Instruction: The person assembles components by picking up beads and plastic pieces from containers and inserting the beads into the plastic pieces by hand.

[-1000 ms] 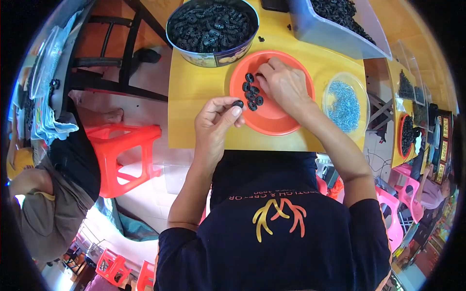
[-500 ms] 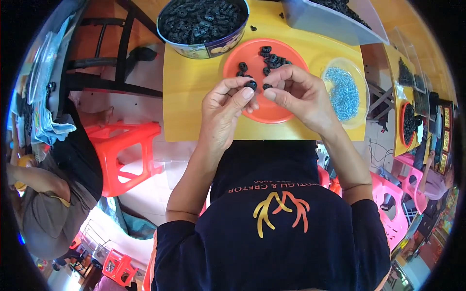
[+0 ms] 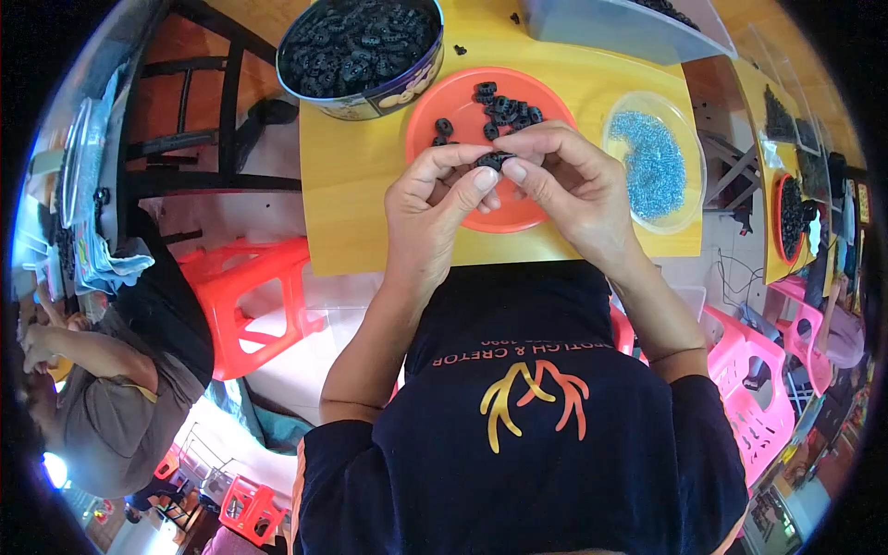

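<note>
Both my hands meet over the near part of an orange round plate. Between thumb and fingertips, my left hand pinches a small black plastic part. From the other side my right hand grips it with thumb and forefinger. Fingertips cover much of the part, so I cannot tell whether it is one piece or two pressed together. Several black ribbed pieces lie in a cluster on the plate's far side, and a few more black pieces sit at its left.
A tin heaped with black parts stands at the back left of the yellow table. To the right, a clear shallow dish holds tiny blue beads. A translucent bin is behind. Red stool and another person are left.
My hands have come together; the black pieces they held apart now meet between the fingertips. The view has shifted slightly, moving the table and plate a little left.
</note>
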Action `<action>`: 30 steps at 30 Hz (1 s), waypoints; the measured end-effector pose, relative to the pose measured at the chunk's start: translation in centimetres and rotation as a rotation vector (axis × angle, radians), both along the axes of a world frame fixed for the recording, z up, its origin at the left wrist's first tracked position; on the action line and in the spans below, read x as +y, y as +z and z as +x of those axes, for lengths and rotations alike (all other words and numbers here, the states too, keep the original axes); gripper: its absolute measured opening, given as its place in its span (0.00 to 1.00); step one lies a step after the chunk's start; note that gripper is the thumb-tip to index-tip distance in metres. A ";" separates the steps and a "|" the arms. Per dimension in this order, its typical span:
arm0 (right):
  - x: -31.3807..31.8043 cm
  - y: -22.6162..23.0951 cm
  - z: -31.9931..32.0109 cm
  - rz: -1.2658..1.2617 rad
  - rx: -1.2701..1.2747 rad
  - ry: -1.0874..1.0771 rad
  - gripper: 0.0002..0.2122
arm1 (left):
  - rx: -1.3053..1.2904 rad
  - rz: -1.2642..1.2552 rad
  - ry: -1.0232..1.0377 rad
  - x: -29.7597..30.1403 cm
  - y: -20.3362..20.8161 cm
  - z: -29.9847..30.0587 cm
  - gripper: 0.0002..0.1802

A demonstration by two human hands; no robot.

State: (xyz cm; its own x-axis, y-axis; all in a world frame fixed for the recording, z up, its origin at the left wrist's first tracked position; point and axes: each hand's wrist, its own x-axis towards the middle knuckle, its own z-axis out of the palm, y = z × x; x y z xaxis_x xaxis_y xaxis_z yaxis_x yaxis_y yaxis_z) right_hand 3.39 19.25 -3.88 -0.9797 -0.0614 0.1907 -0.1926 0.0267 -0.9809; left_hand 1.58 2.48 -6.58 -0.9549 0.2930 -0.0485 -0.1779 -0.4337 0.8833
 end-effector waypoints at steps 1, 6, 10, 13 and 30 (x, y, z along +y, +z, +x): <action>0.1 0.0 0.1 -0.086 -0.055 -0.002 0.10 | -0.011 -0.004 0.000 0.2 0.1 0.0 0.11; 0.6 0.1 0.3 -0.197 -0.117 -0.017 0.09 | -0.008 0.010 -0.001 0.9 0.2 -0.1 0.11; 1.1 0.2 0.3 -0.161 -0.074 -0.026 0.08 | -0.004 0.022 -0.001 1.1 0.3 -0.3 0.10; 1.3 0.2 0.1 -0.128 -0.069 -0.019 0.07 | 0.006 -0.011 -0.023 1.3 0.3 -0.2 0.11; 1.0 -0.1 0.3 0.115 0.152 -0.136 0.06 | 0.017 0.007 0.062 2.1 0.6 -0.1 0.10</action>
State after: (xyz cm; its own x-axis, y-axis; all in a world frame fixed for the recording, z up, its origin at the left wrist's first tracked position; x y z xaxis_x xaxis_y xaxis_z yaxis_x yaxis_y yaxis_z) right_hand 3.67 20.27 -4.00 -0.9411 0.0389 0.3358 -0.3247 0.1724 -0.9300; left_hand 1.44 4.54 -5.99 -0.9719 0.2334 -0.0303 -0.1356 -0.4500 0.8827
